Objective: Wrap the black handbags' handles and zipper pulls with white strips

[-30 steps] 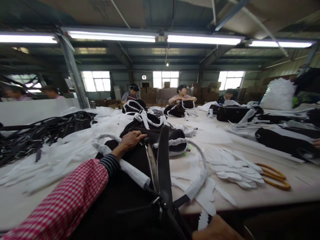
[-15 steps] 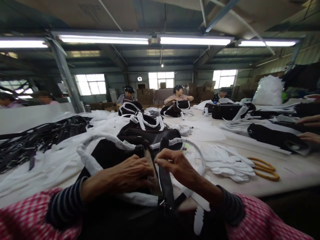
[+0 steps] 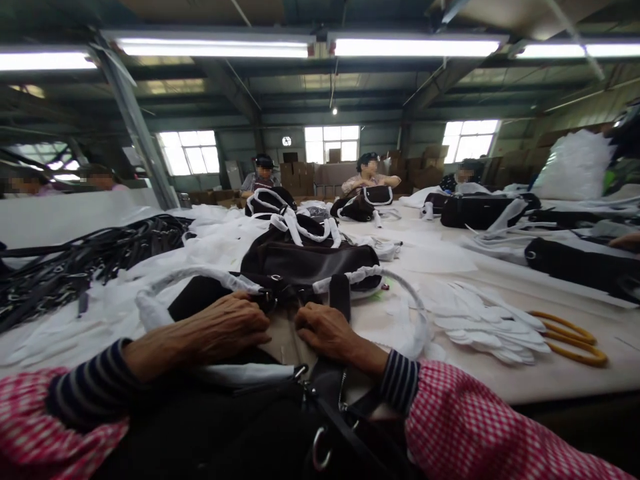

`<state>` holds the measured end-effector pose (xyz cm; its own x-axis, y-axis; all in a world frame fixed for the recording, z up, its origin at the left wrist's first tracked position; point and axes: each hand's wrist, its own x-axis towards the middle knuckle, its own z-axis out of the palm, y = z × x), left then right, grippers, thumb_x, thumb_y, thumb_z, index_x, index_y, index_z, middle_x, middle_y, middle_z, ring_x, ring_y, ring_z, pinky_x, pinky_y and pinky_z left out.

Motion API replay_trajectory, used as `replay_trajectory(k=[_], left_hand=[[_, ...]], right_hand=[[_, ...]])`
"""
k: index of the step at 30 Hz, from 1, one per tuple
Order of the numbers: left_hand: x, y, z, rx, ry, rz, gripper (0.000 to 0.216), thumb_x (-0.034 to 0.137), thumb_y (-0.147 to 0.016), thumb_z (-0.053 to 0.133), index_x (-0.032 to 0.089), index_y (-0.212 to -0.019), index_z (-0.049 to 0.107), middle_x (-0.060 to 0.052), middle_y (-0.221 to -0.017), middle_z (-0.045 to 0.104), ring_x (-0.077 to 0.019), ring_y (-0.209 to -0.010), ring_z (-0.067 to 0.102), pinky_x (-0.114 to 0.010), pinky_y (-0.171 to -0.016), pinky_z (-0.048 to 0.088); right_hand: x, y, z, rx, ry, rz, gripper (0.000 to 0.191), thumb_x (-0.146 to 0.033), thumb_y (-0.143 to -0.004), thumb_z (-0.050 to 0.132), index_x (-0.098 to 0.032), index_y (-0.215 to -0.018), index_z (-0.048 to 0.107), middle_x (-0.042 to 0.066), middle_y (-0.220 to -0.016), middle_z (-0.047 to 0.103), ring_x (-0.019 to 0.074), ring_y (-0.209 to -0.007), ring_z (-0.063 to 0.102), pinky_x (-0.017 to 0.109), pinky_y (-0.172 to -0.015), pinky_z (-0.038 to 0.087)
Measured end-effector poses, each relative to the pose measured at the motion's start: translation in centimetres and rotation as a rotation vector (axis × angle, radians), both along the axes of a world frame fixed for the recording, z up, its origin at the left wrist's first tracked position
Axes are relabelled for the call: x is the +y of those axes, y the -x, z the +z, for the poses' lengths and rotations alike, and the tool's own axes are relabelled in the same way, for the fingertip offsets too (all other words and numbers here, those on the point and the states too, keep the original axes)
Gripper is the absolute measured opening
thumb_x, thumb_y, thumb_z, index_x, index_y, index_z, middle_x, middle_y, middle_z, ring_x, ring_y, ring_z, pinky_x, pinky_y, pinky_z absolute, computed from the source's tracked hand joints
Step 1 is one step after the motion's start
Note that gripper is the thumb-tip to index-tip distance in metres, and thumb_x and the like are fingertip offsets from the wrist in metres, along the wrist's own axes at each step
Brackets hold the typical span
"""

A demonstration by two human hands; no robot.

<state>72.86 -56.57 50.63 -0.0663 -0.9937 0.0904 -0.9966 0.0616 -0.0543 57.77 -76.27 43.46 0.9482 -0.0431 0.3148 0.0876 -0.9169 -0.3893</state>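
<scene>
A black handbag (image 3: 210,427) lies in front of me with its handles wrapped in white paper (image 3: 165,283). My left hand (image 3: 220,327) grips the left side of the bag's open top, fingers curled over the edge. My right hand (image 3: 323,330) is closed on the right side of the opening, beside a black strap (image 3: 339,297). A metal ring (image 3: 320,457) hangs from the strap near my body. A second dark bag (image 3: 310,263) with wrapped handles stands just beyond my hands.
Yellow-handled scissors (image 3: 570,337) lie at the right beside a stack of white paper pieces (image 3: 480,320). Black straps (image 3: 75,267) are heaped at the left. More black bags (image 3: 575,267) and seated people (image 3: 367,177) are along the far side of the table.
One second ago only my left hand was on the bag; my right hand came up from below. Both hands now grip the bag's opening closer to me, spreading it apart.
</scene>
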Motion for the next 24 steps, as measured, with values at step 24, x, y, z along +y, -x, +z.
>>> replay_trajectory(k=[24], left_hand=[[0.8, 2.5, -2.6, -0.024, -0.083, 0.116, 0.028, 0.047, -0.102, 0.053, 0.023, -0.1, 0.068, -0.001, -0.1, 0.072, -0.023, -0.097, 0.063, -0.04, -0.101, 0.033]], right_hand=[[0.0, 0.2, -0.5, -0.053, -0.127, 0.076, 0.043, -0.009, -0.076, 0.058, -0.018, -0.117, 0.057, 0.006, -0.106, 0.066, 0.0206, -0.098, 0.06, 0.031, -0.089, 0.046]])
